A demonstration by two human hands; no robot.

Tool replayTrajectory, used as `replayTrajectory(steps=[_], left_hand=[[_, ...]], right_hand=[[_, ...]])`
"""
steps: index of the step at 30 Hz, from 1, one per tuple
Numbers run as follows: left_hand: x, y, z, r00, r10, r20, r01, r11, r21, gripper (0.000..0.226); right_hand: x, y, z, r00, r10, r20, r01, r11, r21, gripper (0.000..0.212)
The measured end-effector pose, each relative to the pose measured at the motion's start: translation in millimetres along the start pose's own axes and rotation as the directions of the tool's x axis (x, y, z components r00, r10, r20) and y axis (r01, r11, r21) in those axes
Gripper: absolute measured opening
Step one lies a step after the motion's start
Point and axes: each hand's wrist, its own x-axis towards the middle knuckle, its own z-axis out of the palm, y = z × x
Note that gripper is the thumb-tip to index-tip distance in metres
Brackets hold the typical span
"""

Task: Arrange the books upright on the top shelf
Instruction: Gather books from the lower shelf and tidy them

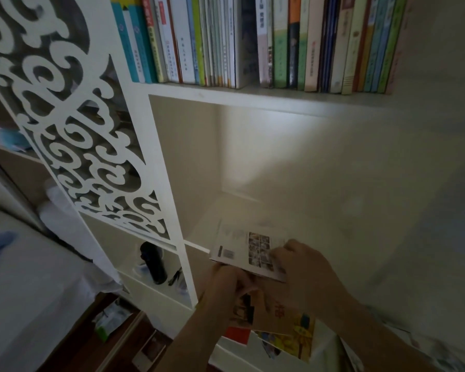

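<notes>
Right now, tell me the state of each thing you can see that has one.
Row of books: upright on the top shelf.
White book: flat, lifted at the lower compartment's front edge.
Left hand: grips the white book from beneath.
Right hand: grips its near edge.
Colourful books: loose below the hands.
Black bottle: upright in a side cubby.

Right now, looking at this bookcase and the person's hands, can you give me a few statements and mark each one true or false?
1. The books on the top shelf stand upright. True.
2. Both hands are empty. False: the right hand and left hand hold a white booklet.
3. A dark bottle stands in a lower left cubby. True.
4. The big compartment under the top shelf is packed with books. False: no books stand in it.
</notes>
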Motion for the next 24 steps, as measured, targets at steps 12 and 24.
replayTrajectory(steps=[12,24], left_hand=[[-12,29,-28,0.537,0.843,-0.04,-0.446,0.324,0.835,0.115],[16,102,-21,0.33,0.821,0.467,-0.376,-0.34,0.862,0.058]], right_hand=[[19,25,-36,0.811,-0.063,-0.581,0.156,0.981,0.112,0.02],[74,24,-104,0.971,-0.117,-0.209,0.145,0.982,0.123,0.028]])
